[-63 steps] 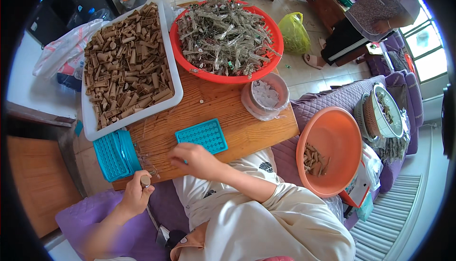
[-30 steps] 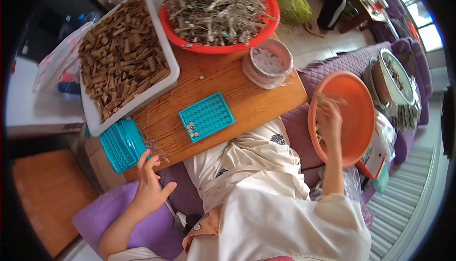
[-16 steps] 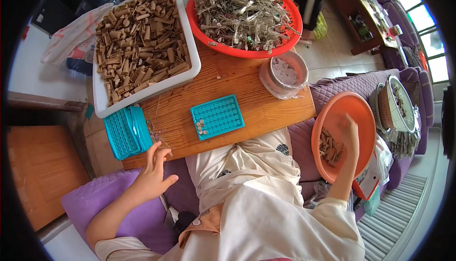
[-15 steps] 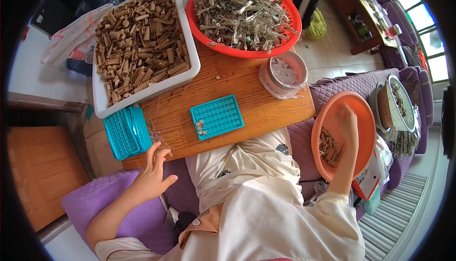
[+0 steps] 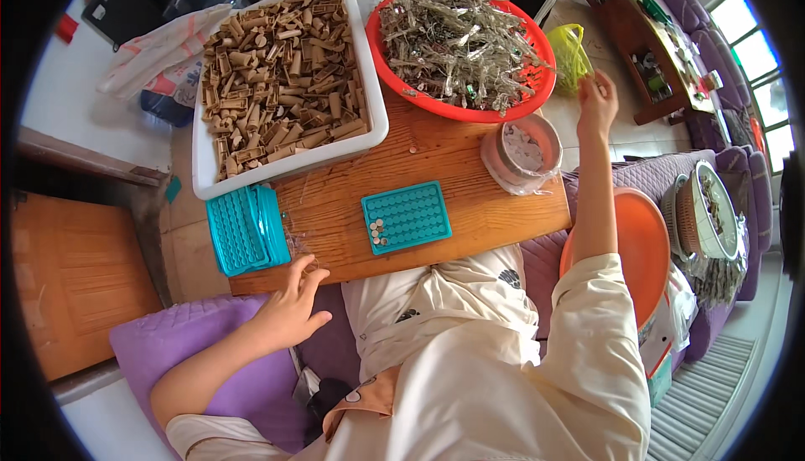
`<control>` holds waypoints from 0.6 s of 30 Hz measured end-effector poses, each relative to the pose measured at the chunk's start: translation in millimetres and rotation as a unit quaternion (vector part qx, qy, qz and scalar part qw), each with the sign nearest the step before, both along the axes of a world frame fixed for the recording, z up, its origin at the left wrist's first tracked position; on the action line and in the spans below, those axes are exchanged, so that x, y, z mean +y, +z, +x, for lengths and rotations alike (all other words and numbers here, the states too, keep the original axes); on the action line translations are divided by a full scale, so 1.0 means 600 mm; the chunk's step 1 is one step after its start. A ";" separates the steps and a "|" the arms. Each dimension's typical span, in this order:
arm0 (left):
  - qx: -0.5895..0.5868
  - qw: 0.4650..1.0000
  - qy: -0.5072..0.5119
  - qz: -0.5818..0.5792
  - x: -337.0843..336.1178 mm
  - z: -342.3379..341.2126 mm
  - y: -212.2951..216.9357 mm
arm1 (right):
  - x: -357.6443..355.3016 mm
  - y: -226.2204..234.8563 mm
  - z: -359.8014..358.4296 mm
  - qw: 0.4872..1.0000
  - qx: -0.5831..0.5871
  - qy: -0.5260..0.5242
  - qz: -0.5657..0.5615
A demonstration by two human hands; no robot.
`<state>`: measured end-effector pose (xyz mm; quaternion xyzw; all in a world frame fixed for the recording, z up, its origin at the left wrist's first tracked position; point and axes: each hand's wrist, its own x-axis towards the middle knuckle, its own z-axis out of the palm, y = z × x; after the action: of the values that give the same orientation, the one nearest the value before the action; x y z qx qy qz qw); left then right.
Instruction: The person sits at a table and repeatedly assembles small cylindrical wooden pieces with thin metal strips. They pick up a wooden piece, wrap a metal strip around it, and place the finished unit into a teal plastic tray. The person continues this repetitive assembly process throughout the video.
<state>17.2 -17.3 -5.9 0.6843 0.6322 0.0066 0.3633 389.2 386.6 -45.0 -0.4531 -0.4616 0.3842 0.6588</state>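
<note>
My left hand (image 5: 292,306) hovers at the table's front edge with its fingers apart. Beside it stand stacked teal trays (image 5: 248,230) and some thin clear strands. My right hand (image 5: 598,101) is raised past the table's right end, near the red basin (image 5: 543,101) full of clear, silvery strands. Its fingers are drawn together; what they hold, if anything, is too small to make out. In the middle lies a teal tray (image 5: 411,218) with rows of hollows and several small round pieces (image 5: 376,230) at its left end. My right sleeve partly covers an orange basin (image 5: 646,251).
A white tub (image 5: 375,130) heaped with brown half-tube pieces (image 5: 289,75) fills the back left. A small tub (image 5: 545,168) of whitish pieces stands at the wooden table's (image 5: 335,256) right end. Woven baskets (image 5: 688,209) rest on the purple sofa; a yellow-green bag (image 5: 568,59) lies beyond the table.
My right hand has left the orange basin and risen forward to beside the red basin. My left hand has barely moved; the whole view has shifted slightly.
</note>
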 end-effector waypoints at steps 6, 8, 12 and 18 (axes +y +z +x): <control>0.005 0.999 -0.030 0.017 -0.006 -0.002 0.003 | -0.002 0.178 -0.059 0.968 0.220 0.068 0.098; 0.009 0.999 -0.028 0.020 -0.004 -0.003 0.005 | 0.016 0.204 -0.070 0.963 0.208 0.117 0.128; 0.016 0.999 -0.027 0.045 -0.003 -0.006 0.005 | 0.040 0.239 -0.113 0.949 0.216 0.185 0.137; 0.035 0.993 -0.062 0.097 -0.006 -0.011 -0.002 | 0.081 0.340 -0.187 0.914 0.184 0.272 0.238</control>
<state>10.5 -20.9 -7.4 0.7543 0.5970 0.0210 0.2725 277.1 435.2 158.9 -0.0609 -0.5151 0.5037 0.6909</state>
